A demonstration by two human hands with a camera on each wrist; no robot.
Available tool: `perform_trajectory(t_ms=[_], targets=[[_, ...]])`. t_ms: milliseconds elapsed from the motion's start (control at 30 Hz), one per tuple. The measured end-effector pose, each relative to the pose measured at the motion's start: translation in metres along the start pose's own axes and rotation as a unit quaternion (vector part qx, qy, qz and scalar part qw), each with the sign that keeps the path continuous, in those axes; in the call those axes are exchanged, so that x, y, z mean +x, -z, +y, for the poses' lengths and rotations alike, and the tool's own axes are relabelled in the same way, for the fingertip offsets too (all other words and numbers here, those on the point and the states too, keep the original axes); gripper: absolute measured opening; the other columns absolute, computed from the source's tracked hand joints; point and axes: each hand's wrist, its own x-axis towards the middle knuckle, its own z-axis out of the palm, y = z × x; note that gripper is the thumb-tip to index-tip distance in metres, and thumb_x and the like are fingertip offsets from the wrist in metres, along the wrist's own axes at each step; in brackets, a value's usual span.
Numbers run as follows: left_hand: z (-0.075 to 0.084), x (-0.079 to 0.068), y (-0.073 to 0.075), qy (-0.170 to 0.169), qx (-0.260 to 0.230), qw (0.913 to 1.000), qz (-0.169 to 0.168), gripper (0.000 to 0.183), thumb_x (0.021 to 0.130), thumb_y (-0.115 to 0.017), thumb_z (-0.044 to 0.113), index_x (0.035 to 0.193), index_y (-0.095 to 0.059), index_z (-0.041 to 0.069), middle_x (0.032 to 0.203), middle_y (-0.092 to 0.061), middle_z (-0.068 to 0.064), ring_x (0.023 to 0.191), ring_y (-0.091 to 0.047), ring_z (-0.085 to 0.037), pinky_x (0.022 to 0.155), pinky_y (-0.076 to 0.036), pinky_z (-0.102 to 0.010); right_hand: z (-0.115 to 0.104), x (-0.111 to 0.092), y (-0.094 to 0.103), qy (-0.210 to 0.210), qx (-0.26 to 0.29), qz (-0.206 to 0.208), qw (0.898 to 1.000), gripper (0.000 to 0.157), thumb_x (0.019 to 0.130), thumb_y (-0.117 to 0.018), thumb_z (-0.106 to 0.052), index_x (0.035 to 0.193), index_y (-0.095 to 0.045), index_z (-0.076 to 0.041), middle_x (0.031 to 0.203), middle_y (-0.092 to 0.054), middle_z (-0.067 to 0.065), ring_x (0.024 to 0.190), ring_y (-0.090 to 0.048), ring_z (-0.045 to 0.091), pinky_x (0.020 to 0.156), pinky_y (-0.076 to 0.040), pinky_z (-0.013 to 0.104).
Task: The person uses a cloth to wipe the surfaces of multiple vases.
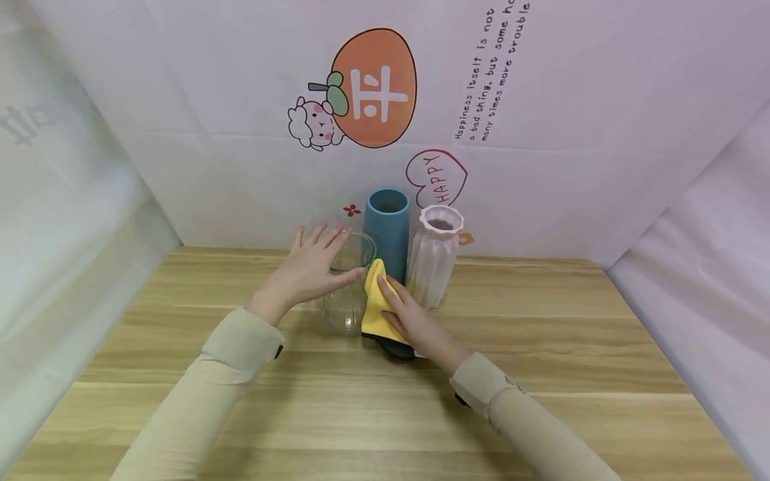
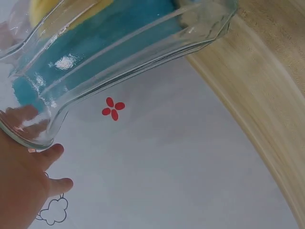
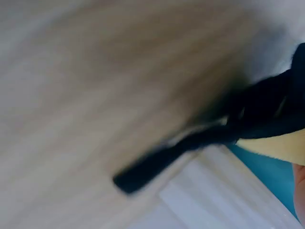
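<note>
A clear glass vase (image 1: 343, 310) stands on the wooden table. By its rim is my left hand (image 1: 309, 267), fingers spread and fairly straight, thumb reaching across the front. Through the glass in the left wrist view, some fingers show behind the vase mouth; firm contact is hard to judge. My right hand (image 1: 415, 322) holds a yellow cloth (image 1: 374, 310) with a dark side, just right of the glass vase. That cloth's black edge (image 3: 152, 167) hangs loose in the blurred right wrist view. Behind the cloth rises a blue vase (image 1: 390, 237).
A pale pinkish-white vase (image 1: 434, 264) with a scalloped rim stands right of the blue one. Close behind them hangs a white printed backdrop (image 1: 240, 187). Wood-grain tabletop (image 1: 337, 414) extends toward the front and both sides.
</note>
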Motion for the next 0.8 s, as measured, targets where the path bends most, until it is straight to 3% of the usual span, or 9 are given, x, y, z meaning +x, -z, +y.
perform_trajectory(t_ms=[167, 433, 633, 800], targets=[[-0.002, -0.001, 0.000, -0.018, -0.007, 0.9998, -0.002, 0.076, 0.092, -0.047, 0.053, 0.151, -0.027, 0.011, 0.158, -0.025, -0.011, 0.149, -0.013, -0.037, 0.117, -0.002, -0.063, -0.008, 0.009, 0.009, 0.008, 0.020, 0.045, 0.999, 0.060, 0.095, -0.056, -0.012, 0.148, -0.030, -0.003, 0.147, -0.039, 0.021, 0.121, -0.056, 0.037, 0.094, -0.052, 0.043], [-0.004, 0.000, -0.003, -0.026, 0.004, 0.9996, 0.008, 0.083, 0.087, -0.052, 0.061, 0.151, -0.028, 0.013, 0.158, -0.027, -0.010, 0.148, -0.015, -0.036, 0.116, -0.004, -0.065, -0.013, 0.011, 0.010, -0.050, 0.030, -0.037, 0.998, 0.066, 0.098, -0.052, -0.023, 0.153, -0.019, -0.009, 0.155, -0.024, 0.020, 0.119, -0.057, 0.039, 0.091, -0.053, 0.045], [-0.004, 0.001, -0.005, -0.014, 0.011, 0.9997, 0.017, 0.086, 0.086, -0.052, 0.063, 0.152, -0.025, 0.015, 0.160, -0.022, -0.007, 0.148, -0.016, -0.037, 0.115, -0.007, -0.066, -0.006, 0.004, 0.002, -0.029, -0.015, -0.053, 0.998, 0.064, 0.097, -0.054, -0.022, 0.152, -0.023, -0.010, 0.151, -0.030, 0.024, 0.089, -0.069, 0.032, 0.072, -0.058, 0.033], [-0.004, -0.001, -0.002, 0.008, 0.020, 0.9994, 0.028, 0.087, 0.085, -0.053, 0.064, 0.151, -0.029, 0.014, 0.159, -0.023, -0.013, 0.145, -0.022, -0.040, 0.114, -0.011, -0.067, 0.000, -0.005, -0.003, -0.019, -0.038, -0.067, 0.997, 0.063, 0.097, -0.055, -0.018, 0.152, -0.025, -0.012, 0.148, -0.034, 0.025, 0.065, -0.066, 0.021, 0.052, -0.048, 0.017]])
